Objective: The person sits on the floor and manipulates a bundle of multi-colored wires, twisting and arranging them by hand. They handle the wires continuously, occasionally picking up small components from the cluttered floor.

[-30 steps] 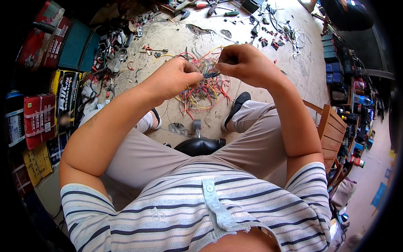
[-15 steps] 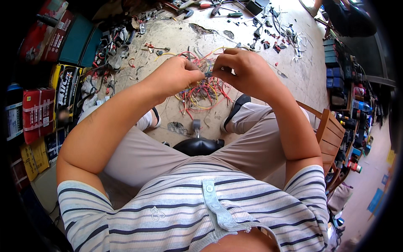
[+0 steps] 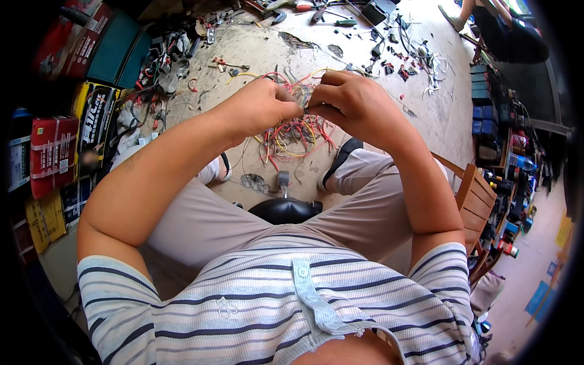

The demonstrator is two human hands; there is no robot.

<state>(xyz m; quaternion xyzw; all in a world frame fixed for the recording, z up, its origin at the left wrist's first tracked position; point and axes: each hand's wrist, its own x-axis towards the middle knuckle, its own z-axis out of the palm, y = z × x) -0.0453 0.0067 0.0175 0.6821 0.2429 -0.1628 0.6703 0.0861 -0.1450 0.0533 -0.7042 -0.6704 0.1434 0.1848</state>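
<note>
Both hands meet over a tangle of red, yellow and grey wires point(image 3: 298, 137) lying on the worn floor. My left hand point(image 3: 261, 106) is closed, thumb and fingertips pinched together. Almost touching it, my right hand point(image 3: 350, 100) is closed as well, its fingers curled toward the left fingertips. A tiny dark piece shows between the two sets of fingertips, too small and too covered to name. Loose wire ends spread out under and beyond the hands.
Pliers and screwdrivers point(image 3: 340, 23) lie at the far side among black scraps. Boxes point(image 3: 55, 155) are stacked on the left. A wooden chair point(image 3: 474, 201) and crowded shelves stand on the right. Between my knees is a black rounded object point(image 3: 286, 210). Another person's leg shows at top right.
My fingertips have drawn slightly closer together, and the small dark piece between them is now more hidden. The whole view has shifted a little.
</note>
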